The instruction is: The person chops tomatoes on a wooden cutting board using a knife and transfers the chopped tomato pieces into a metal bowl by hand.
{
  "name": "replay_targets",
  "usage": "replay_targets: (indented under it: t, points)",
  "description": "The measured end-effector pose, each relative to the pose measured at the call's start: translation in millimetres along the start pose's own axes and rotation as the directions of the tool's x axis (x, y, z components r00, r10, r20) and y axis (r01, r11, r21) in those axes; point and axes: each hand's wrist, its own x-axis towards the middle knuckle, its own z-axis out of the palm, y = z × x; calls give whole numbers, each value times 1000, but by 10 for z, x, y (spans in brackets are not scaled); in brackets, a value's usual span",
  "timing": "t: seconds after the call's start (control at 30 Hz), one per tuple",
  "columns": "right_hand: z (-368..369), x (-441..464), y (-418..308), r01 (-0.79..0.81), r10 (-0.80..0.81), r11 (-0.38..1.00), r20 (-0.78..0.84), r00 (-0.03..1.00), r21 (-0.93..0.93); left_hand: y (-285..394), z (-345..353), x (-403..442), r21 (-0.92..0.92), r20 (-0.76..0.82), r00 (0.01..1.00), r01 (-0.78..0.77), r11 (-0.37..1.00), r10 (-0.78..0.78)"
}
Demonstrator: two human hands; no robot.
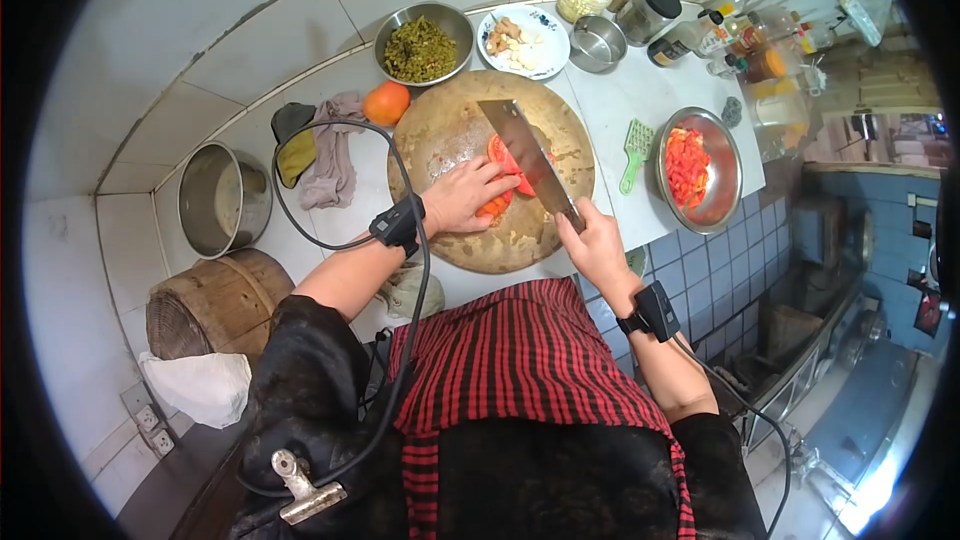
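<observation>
On a round wooden chopping board (440, 130) lie cut pieces of tomato (507, 162). My left hand (467, 195) presses down on them, fingers bent over the red flesh. In my right hand (598, 245) is the handle of a cleaver (530, 152), its broad blade standing beside the tomato and slanting toward the back left of the board. The blade hides part of the tomato. A whole tomato (387, 103) sits by the board's back left edge.
Behind the board are a bowl of chopped greens (421, 48) and a plate with ginger and garlic (524, 43). To the right stand a green grater (637, 154) and a metal bowl of diced tomato (690, 168). Cloths (333, 155) and a steel pot (222, 200) are at left.
</observation>
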Motion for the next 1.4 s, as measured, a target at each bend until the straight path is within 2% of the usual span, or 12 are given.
replay_targets:
  t: [0.13,0.23,0.3,0.33,0.4,0.57,0.73,0.87,0.97,1.07,1.13,1.4]
  points:
    - [103,-66,22,-27,27,999,15,1000,-31,-33,71,-95,-78,-1,990,137,987,-138]
    - [211,-78,-29,-70,72,995,38,997,-68,120,247,-231,-50,-119,951,281,958,-285]
    - [300,-65,-62,-81,88,992,65,994,-97,302,384,-253,-73,-342,786,524,849,-515]
    - [333,-56,-88,-78,85,992,68,994,-95,337,450,-239,-71,-343,785,527,847,-516]
    - [386,-61,-136,-71,94,982,130,987,-176,417,553,-198,-152,-450,617,659,736,-646]
    - [495,6,-81,-34,84,967,192,978,-251,476,613,-162,-153,-502,536,717,680,-678]
    - [805,285,17,-32,103,954,228,968,-299,416,575,-158,-147,-333,586,742,655,-739]
    - [683,355,88,4,44,974,205,978,-229,476,583,-189,-168,-394,575,722,671,-717]
    - [429,236,-14,38,16,974,235,972,-225,512,677,-288,-267,-540,483,678,684,-689]
    - [221,93,-237,21,67,958,293,954,-286,458,712,-298,-196,-515,520,703,684,-682]
    - [258,24,-181,22,96,943,335,937,-332,502,670,-248,-169,-406,489,791,589,-772]
    - [828,380,5,12,81,956,303,950,-293,480,723,-195,-96,-421,490,813,575,-763]
